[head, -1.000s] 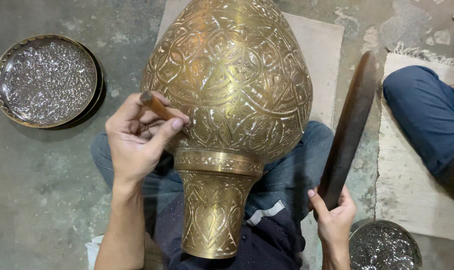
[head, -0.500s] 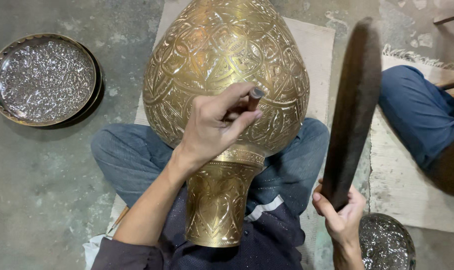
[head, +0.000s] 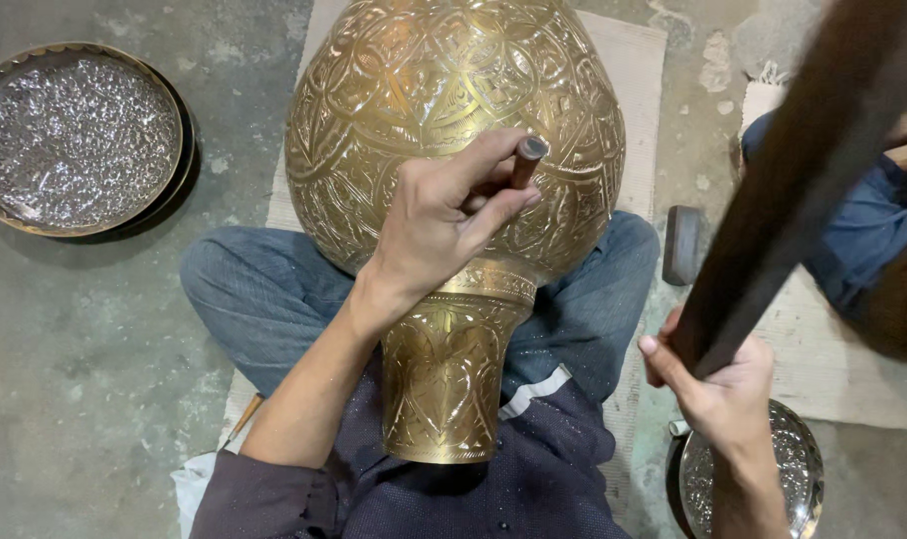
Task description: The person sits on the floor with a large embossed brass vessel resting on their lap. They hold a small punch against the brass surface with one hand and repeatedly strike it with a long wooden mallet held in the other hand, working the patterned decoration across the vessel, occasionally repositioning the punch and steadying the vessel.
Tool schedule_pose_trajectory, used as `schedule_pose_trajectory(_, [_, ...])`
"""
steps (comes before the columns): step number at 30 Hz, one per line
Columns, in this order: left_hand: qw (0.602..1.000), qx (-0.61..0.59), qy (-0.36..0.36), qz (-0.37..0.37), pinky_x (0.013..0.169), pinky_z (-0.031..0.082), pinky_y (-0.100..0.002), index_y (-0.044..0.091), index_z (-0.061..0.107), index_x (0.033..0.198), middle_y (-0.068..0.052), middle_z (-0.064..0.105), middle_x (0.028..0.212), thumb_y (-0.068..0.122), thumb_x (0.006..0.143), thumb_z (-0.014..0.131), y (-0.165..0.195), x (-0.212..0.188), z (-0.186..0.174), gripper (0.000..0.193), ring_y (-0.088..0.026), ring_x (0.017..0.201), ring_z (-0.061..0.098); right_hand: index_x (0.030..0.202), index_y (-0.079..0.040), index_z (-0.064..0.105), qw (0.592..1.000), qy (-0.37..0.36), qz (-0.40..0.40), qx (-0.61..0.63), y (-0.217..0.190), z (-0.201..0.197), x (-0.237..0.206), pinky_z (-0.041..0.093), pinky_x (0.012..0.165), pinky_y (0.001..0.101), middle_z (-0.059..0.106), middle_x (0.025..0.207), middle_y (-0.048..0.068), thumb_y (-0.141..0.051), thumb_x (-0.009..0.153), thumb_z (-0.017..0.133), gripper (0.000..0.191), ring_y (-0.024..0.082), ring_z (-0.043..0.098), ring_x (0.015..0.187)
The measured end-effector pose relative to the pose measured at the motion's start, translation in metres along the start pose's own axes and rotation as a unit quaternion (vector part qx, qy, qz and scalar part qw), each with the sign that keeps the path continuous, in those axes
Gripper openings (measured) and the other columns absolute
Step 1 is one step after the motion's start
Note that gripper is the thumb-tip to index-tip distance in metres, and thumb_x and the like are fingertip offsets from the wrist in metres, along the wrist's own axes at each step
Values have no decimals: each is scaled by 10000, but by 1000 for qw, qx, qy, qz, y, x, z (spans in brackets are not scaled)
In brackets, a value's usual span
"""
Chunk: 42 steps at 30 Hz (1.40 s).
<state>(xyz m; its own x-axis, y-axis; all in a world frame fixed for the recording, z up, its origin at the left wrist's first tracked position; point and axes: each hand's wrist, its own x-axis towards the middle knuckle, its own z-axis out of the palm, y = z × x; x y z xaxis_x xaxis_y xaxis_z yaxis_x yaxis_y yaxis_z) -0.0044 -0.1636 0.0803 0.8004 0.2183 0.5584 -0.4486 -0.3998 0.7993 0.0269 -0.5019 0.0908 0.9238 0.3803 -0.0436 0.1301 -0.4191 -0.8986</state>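
Head view: left hand grip closed on punch, unmoved on brass vase in lap. Right hand clenched on wooden mallet, now raised closer than before.

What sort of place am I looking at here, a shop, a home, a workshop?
Most likely a metal-engraving workshop with work done on the floor. A large engraved brass vessel lies across the seated person's lap, the left hand sets a punch on it, and the right hand raises a dark wooden striker. Embossed metal trays lie on bare concrete.

brass vase: engraved, lying across lap | punch: tip on vase | dark mallet: raised
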Motion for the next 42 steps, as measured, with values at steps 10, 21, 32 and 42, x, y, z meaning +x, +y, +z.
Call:
schedule_pose_trajectory(10, [999, -32, 13, -2, 483, 533, -225, 125, 620, 1363, -15, 810, 928, 124, 996, 762, -19, -7, 11, 394, -59, 621, 716, 1086, 15, 691, 977, 14, -111, -184, -48, -30, 12, 534, 626, 246, 714, 794, 61, -35, 808, 813, 307, 105, 671, 665])
schedule_pose_trajectory(21, [994, -14, -57, 89, 782, 661, -249, 69, 668, 1282, -84, 774, 1073, 39, 1015, 706, -6, 7, 5, 271, -140, 875, 786, 1091, 49, 675, 848, -1, -204, -489, -117, -37, 30, 522, 683, 304, 679, 877, 178, 4, 855, 768, 258, 213, 683, 751])
schedule_pose_trajectory(32, [992, -35, -90, 82, 798, 668, -262, 72, 619, 1393, -99, 793, 1054, 72, 1021, 719, -7, 15, 0, 385, -152, 904, 807, 1086, 42, 596, 904, 29, -146, -400, -89, -50, 39, 477, 617, 293, 643, 823, 133, -46, 1007, 765, 206, 191, 639, 659])
schedule_pose_trajectory(42, [987, -14, -130, 93, 759, 650, -271, 94, 669, 1341, -98, 798, 1040, 42, 1013, 692, -14, 20, 2, 333, -155, 873, 800, 1137, 41, 592, 875, 11, -220, -431, -122, -21, 41, 510, 664, 304, 636, 849, 144, -72, 969, 755, 260, 189, 634, 683])
